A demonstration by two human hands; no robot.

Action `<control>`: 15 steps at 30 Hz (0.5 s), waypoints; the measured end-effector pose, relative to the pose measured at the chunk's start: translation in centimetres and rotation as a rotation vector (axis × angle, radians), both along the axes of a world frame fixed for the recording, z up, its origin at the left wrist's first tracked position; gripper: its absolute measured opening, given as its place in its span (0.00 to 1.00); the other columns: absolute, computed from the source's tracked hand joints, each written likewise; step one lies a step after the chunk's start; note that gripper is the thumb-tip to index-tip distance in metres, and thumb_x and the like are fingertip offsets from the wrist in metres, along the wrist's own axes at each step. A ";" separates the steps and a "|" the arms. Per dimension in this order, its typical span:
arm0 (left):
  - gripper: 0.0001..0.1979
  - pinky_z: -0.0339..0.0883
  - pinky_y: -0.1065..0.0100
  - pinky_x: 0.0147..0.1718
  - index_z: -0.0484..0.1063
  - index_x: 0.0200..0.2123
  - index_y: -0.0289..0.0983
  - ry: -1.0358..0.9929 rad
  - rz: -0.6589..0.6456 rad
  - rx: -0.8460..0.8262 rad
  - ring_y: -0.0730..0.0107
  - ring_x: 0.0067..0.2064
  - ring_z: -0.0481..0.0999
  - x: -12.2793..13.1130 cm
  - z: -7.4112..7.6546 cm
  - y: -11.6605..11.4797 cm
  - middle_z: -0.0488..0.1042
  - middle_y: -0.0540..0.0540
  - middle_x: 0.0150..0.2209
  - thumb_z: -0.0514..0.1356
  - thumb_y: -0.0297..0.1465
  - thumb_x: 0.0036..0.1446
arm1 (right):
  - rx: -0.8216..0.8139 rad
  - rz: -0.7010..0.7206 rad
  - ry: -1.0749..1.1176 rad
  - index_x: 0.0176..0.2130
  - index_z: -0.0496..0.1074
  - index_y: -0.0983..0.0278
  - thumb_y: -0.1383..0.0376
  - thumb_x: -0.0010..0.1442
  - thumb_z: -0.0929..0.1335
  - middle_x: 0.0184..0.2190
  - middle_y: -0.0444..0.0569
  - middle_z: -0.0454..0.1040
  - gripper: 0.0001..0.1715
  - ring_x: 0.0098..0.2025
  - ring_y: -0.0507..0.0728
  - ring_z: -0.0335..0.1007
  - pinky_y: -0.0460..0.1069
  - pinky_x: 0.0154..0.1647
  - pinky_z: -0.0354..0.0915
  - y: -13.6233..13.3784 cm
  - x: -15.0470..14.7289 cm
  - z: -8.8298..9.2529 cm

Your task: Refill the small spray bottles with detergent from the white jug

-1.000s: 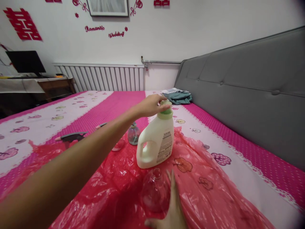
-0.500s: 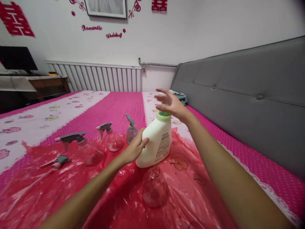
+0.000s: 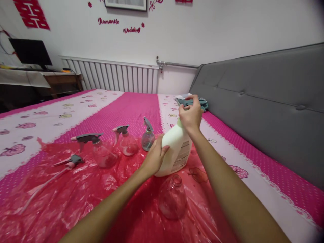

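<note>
Left hand [image 3: 154, 157] clasps side of cream plastic detergent jug [image 3: 174, 152], upright on red plastic sheet [image 3: 76, 199] over bed. Right hand [image 3: 190, 114] closed over jug top, cap hidden. Clear open-necked bottle [image 3: 172, 198] just near of jug.

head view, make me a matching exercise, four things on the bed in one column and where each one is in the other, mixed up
1 white jug
2 capless clear bottle
3 loose sprayer head
4 folded teal cloth

a lying flat on the red plastic sheet, far left
b beside the grey headboard
c gripped by left hand at its side, right hand at its top
d upright, nearest the camera

Pairs: 1-c, 2-d, 3-a, 4-b
</note>
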State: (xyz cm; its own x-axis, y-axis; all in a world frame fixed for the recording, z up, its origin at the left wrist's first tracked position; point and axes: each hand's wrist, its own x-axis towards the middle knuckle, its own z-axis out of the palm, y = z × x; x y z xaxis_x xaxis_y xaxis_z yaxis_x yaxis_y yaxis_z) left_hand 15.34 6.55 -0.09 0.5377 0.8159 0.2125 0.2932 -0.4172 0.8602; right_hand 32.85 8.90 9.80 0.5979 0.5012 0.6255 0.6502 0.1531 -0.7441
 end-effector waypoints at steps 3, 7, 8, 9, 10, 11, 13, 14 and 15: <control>0.30 0.57 0.47 0.75 0.57 0.69 0.40 0.015 -0.003 0.004 0.50 0.71 0.65 -0.1 -0.1 0.3 0.64 0.36 0.69 0.50 0.42 0.67 | 0.010 -0.036 0.007 0.49 0.68 0.60 0.68 0.59 0.69 0.28 0.43 0.75 0.17 0.34 0.58 0.72 0.55 0.46 0.66 0.1 -0.3 -0.2; 0.31 0.58 0.47 0.75 0.57 0.70 0.39 0.070 -0.030 0.012 0.51 0.70 0.66 -0.8 0.9 -0.2 0.67 0.35 0.66 0.52 0.42 0.67 | 0.025 0.058 0.031 0.49 0.67 0.61 0.62 0.60 0.72 0.28 0.43 0.75 0.18 0.30 0.56 0.73 0.53 0.41 0.67 0.2 -0.1 -0.7; 0.32 0.58 0.46 0.74 0.58 0.70 0.38 0.085 -0.023 0.020 0.50 0.69 0.67 -1.3 1.5 -0.6 0.68 0.34 0.66 0.54 0.42 0.66 | 0.030 0.097 0.038 0.48 0.67 0.61 0.60 0.59 0.73 0.28 0.43 0.74 0.19 0.29 0.56 0.73 0.52 0.39 0.67 0.3 0.1 -0.8; 0.33 0.59 0.46 0.74 0.58 0.70 0.39 0.096 -0.009 0.031 0.50 0.69 0.66 -2.0 2.0 -1.2 0.68 0.34 0.66 0.56 0.42 0.65 | 0.035 0.140 0.045 0.48 0.67 0.62 0.59 0.59 0.73 0.28 0.43 0.74 0.20 0.28 0.55 0.73 0.52 0.38 0.68 0.4 0.3 -0.8; 0.34 0.59 0.47 0.74 0.57 0.71 0.40 0.097 0.008 0.043 0.51 0.69 0.66 -3.1 2.7 -1.9 0.67 0.35 0.66 0.57 0.42 0.64 | 0.048 0.186 0.050 0.48 0.67 0.62 0.57 0.60 0.72 0.29 0.44 0.75 0.20 0.29 0.55 0.74 0.51 0.37 0.68 0.5 0.5 -0.9; 0.35 0.60 0.50 0.74 0.57 0.71 0.41 0.100 0.044 0.061 0.54 0.69 0.67 -4.5 3.3 -2.5 0.66 0.36 0.67 0.58 0.44 0.63 | 0.066 0.221 0.052 0.48 0.67 0.62 0.55 0.62 0.71 0.32 0.46 0.76 0.19 0.32 0.55 0.75 0.51 0.38 0.69 0.7 0.8 -0.9; 0.31 0.66 0.58 0.70 0.59 0.69 0.47 0.103 0.128 0.095 0.62 0.65 0.71 -8.3 4.2 -3.6 0.68 0.42 0.66 0.54 0.47 0.66 | 0.084 0.291 0.051 0.47 0.68 0.62 0.54 0.64 0.69 0.36 0.49 0.77 0.18 0.38 0.56 0.77 0.52 0.40 0.70 0.9 1.3 -0.9; 0.27 0.71 0.62 0.64 0.65 0.63 0.48 0.163 0.252 0.138 0.65 0.60 0.74 -10.6 4.4 -3.7 0.73 0.45 0.62 0.51 0.50 0.66 | 0.085 0.322 0.048 0.47 0.69 0.62 0.54 0.64 0.69 0.37 0.50 0.77 0.17 0.39 0.57 0.77 0.52 0.40 0.71 0.9 1.5 -0.8; 0.24 0.73 0.63 0.61 0.70 0.57 0.46 0.210 0.355 0.147 0.65 0.58 0.75 -13.2 4.4 -3.6 0.74 0.45 0.59 0.50 0.50 0.66 | 0.083 0.347 0.043 0.47 0.70 0.62 0.54 0.64 0.69 0.38 0.51 0.77 0.17 0.40 0.57 0.77 0.53 0.41 0.71 0.7 1.7 -0.7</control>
